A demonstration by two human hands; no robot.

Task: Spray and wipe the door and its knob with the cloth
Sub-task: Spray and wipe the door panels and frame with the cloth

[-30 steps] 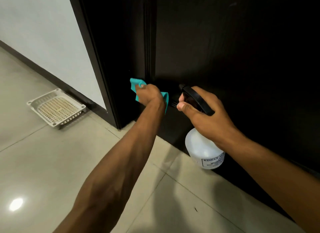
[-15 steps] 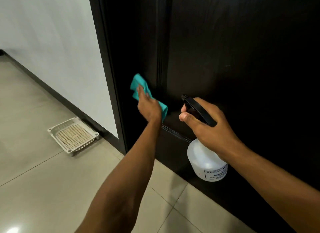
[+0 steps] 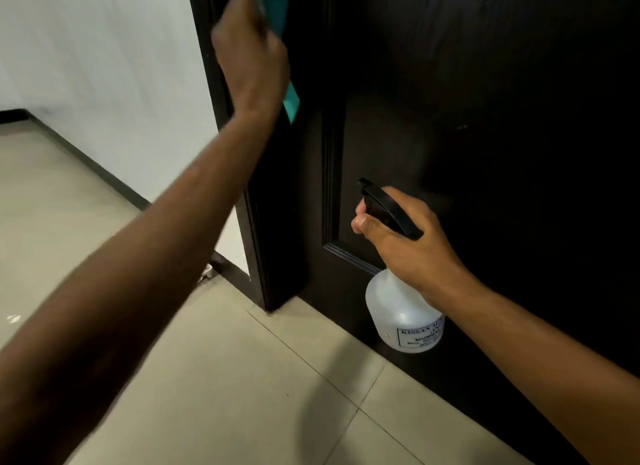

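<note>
The dark brown door (image 3: 467,83) fills the right and top of the view. My left hand (image 3: 251,52) presses a teal cloth (image 3: 278,14) flat against the door's left edge, high up near the frame's top; the fingertips run out of view. My right hand (image 3: 412,246) grips the black trigger head of a white spray bottle (image 3: 403,312), held low in front of the door's lower panel with the nozzle towards the door. The door knob is not in view.
The dark door frame (image 3: 239,201) stands left of the door against a white wall (image 3: 104,66) with a dark skirting board. Beige floor tiles (image 3: 225,378) spread below. A small white scrap (image 3: 207,274) lies at the frame's foot.
My left hand has swept the cloth upward along the door's left edge. The view has moved closer and the white basket has left the frame. The right hand keeps its hold on the bottle.
</note>
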